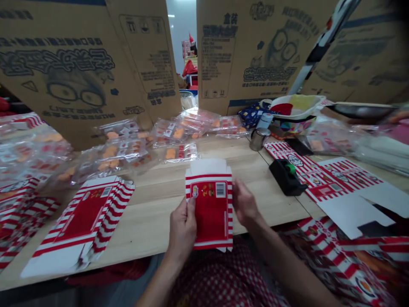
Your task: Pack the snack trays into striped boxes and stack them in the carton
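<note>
Upright before me at the table's near edge is a red-and-white striped cardboard box (209, 217), its white top flap raised and a barcode near its upper right. My left hand (183, 226) grips its left side, thumb on the printed front and the other fingers hidden behind. At the right edge, my right hand (244, 202) is closed with curled fingers against the box's side; its fingertips are partly hidden. To the left lies a stack of flattened striped boxes (84, 213). A small clear packet with an orange piece (180, 152) rests just beyond the box.
Clear packets (124, 151) lie along the back and left. A tape dispenser (287, 177), a metal canister (259, 138) and a white basket (300, 104) stand to the right. Unfolded cartons (345, 175) overlap the right side. Tall printed cardboard sheets (134, 55) wall off the back.
</note>
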The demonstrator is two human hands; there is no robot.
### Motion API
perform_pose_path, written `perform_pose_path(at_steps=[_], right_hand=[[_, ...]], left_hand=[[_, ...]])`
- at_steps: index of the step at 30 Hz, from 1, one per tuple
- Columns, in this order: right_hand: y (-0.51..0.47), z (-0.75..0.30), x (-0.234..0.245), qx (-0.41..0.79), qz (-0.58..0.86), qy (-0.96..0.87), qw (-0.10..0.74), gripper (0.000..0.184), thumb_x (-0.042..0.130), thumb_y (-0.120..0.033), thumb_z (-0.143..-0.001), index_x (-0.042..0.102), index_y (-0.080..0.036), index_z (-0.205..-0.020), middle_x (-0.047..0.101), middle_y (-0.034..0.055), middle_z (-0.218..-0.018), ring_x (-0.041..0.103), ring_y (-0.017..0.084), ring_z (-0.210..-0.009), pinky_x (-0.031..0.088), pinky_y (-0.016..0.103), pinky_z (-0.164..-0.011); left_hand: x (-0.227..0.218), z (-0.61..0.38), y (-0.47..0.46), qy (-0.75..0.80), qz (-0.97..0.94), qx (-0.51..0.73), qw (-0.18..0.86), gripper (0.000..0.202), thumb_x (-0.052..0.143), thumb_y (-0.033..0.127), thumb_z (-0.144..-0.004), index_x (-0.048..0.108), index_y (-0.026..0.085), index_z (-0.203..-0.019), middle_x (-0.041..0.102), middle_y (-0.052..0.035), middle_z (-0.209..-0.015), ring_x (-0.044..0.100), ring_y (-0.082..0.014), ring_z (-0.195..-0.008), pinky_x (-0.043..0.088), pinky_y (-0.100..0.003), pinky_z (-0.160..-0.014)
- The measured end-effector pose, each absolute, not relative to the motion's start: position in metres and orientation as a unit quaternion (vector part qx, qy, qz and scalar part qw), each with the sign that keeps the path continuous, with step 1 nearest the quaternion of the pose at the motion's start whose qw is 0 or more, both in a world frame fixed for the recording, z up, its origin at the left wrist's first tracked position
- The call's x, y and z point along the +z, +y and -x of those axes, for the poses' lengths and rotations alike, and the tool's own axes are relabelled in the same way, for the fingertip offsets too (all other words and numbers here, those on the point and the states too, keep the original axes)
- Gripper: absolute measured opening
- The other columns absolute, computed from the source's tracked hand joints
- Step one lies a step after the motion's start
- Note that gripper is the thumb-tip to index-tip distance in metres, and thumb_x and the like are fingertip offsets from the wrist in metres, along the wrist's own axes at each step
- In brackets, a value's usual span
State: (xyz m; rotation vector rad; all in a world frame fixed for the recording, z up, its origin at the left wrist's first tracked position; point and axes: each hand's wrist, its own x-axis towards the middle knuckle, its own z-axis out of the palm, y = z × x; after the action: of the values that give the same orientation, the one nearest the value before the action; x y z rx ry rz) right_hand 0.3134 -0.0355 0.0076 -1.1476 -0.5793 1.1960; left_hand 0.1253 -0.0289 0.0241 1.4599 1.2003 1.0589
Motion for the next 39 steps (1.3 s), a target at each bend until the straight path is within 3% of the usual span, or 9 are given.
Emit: perform_pose_path(at_steps=[10,13,17,22,26,28,32,35,39], right_hand=[[0.004,-0.268,0.000,0.524,0.411,-0.164,0.728,0.037,0.064,-0.057,-0.083,0.060,-0.022,-0.072,0.064,-0.0036,-0.060,0.056,0.014,-0.051,0.046,0.027,-0.051],[0.016,-0.272,-0.004,0.473,0.447,-0.149,0.745,0.041,0.060,-0.060,-0.085,0.057,-0.022,-0.069,0.062,-0.0037,-0.058,0.053,0.013,-0.048,0.043,0.026,-0.049],[0.041,-0.283,-0.006,0.425,0.480,-0.144,0.754,0.045,0.056,-0.064,-0.085,0.055,-0.023,-0.067,0.063,-0.0030,-0.058,0.054,0.014,-0.050,0.045,0.028,-0.051],[0.071,-0.282,-0.005,0.394,0.502,-0.166,0.752,0.048,0.052,-0.068,-0.085,0.053,-0.023,-0.067,0.061,-0.0042,-0.055,0.055,0.016,-0.054,0.044,0.028,-0.054],[0.062,-0.274,0.002,0.397,0.508,-0.202,0.738,0.046,0.050,-0.066,-0.087,0.056,-0.023,-0.073,0.063,-0.0024,-0.061,0.058,0.017,-0.058,0.046,0.029,-0.058],[0.041,-0.275,0.003,0.372,0.524,-0.272,0.716,0.037,0.056,-0.059,-0.089,0.062,-0.022,-0.094,0.070,-0.0004,-0.075,0.062,0.018,-0.067,0.048,0.029,-0.065],[-0.006,-0.279,-0.002,0.325,0.562,-0.400,0.647,0.051,0.057,-0.044,-0.094,0.047,-0.028,-0.142,0.072,0.0015,-0.096,0.065,0.018,-0.078,0.049,0.030,-0.072],[-0.028,-0.275,-0.009,0.351,0.577,-0.440,0.591,0.047,0.055,-0.040,-0.096,0.054,-0.030,-0.142,0.071,-0.0003,-0.092,0.062,0.017,-0.075,0.048,0.029,-0.070],[-0.040,-0.270,-0.020,0.414,0.558,-0.435,0.573,0.047,0.053,-0.038,-0.098,0.051,-0.030,-0.144,0.071,0.0013,-0.110,0.065,0.019,-0.094,0.049,0.031,-0.084]], left_hand=[[0.038,-0.110,-0.051,0.470,-0.640,0.433,0.427,0.037,0.047,0.044,-0.101,0.054,0.021,-0.073,0.049,0.0028,-0.057,0.043,-0.0118,-0.051,0.039,-0.022,-0.053],[0.033,-0.111,-0.046,0.443,-0.677,0.425,0.405,0.032,0.043,0.042,-0.102,0.060,0.020,-0.086,0.063,-0.0011,-0.071,0.056,-0.0145,-0.063,0.046,-0.023,-0.062],[0.008,-0.110,-0.035,0.454,-0.745,0.434,0.225,0.025,0.048,0.038,-0.100,0.063,0.018,-0.104,0.068,-0.0095,-0.098,0.066,-0.0210,-0.090,0.053,-0.029,-0.078],[-0.025,-0.106,-0.026,0.463,-0.768,0.424,0.124,0.030,0.045,0.039,-0.101,0.060,0.019,-0.084,0.065,-0.0021,-0.066,0.062,-0.0154,-0.055,0.045,-0.024,-0.055],[-0.027,-0.102,-0.026,0.495,-0.724,0.445,0.182,0.035,0.043,0.041,-0.101,0.062,0.019,-0.083,0.060,0.0007,-0.056,0.054,-0.0126,-0.046,0.040,-0.023,-0.051],[-0.024,-0.098,-0.027,0.531,-0.680,0.436,0.257,0.040,0.040,0.044,-0.102,0.063,0.019,-0.081,0.059,0.0009,-0.056,0.053,-0.0130,-0.048,0.040,-0.023,-0.052],[-0.014,-0.088,-0.025,0.497,-0.630,0.388,0.454,0.045,0.043,0.054,-0.100,0.066,0.017,-0.111,0.075,-0.0070,-0.099,0.069,-0.0189,-0.087,0.053,-0.025,-0.074],[-0.008,-0.087,-0.016,0.472,-0.572,0.427,0.517,0.056,0.050,0.054,-0.098,0.046,0.024,-0.146,0.059,-0.0085,-0.144,0.059,-0.0208,-0.127,0.049,-0.029,-0.101],[-0.009,-0.090,-0.006,0.479,-0.520,0.467,0.530,0.065,0.056,0.049,-0.096,0.036,0.028,-0.154,0.041,-0.0065,-0.160,0.046,-0.0212,-0.143,0.044,-0.030,-0.110]])
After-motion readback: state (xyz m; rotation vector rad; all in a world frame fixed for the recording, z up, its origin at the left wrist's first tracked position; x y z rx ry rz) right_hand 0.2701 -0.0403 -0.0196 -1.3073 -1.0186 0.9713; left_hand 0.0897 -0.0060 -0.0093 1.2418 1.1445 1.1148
